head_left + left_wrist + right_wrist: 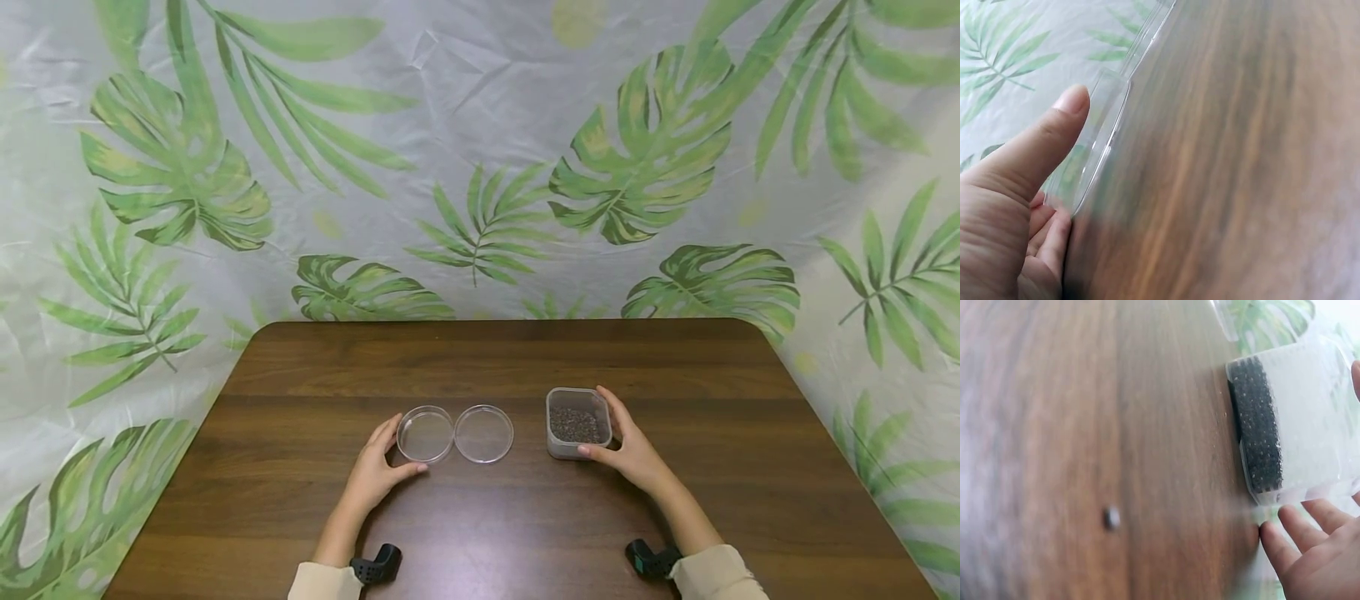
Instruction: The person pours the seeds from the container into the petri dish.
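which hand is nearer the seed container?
Right. The right hand cups the seed container on its right side; the left hand is further left, holding a clear round dish.

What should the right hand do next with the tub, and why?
Probably lift the tub toward the left dish. The right hand already cups the open tub of dark grains, the left hand steadies that dish, and both dishes look empty.
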Demonstrator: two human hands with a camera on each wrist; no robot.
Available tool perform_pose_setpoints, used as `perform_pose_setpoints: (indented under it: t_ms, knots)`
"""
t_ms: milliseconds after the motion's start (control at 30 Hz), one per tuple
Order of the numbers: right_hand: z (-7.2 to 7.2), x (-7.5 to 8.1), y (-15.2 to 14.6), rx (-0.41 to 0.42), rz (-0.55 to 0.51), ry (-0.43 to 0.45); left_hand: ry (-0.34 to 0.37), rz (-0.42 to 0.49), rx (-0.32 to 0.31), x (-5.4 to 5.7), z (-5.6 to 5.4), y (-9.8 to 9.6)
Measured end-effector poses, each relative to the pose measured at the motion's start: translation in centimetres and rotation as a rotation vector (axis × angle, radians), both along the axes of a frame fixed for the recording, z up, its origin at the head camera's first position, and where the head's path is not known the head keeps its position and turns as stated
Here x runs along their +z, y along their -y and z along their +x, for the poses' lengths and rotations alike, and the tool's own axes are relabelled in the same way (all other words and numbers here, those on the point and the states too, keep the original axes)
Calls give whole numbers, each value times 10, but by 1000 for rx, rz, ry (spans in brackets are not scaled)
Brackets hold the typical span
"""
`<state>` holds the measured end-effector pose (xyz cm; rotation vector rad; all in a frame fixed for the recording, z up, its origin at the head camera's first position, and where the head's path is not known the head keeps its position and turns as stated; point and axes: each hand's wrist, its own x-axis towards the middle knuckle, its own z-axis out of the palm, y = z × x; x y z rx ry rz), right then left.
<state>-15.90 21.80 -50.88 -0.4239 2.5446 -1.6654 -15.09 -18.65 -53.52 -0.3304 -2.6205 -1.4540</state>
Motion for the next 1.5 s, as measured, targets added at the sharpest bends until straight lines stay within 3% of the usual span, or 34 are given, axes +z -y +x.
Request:
perform_pose_setpoints:
  t_ms: [133, 400, 867, 1500]
  knots:
    - [-1, -4, -1, 5, -40, -8, -5, -18, 10, -1, -2, -1]
    - [9, 25, 11, 0, -113, -18, 3, -24, 24, -2, -2, 0]
    - [-2, -4, 4, -75, -263, 2, -5, -28, 38, -1, -2, -2]
    - [-3, 12, 9, -164, -232, -56, 19, -26, 46, 0, 0, -2]
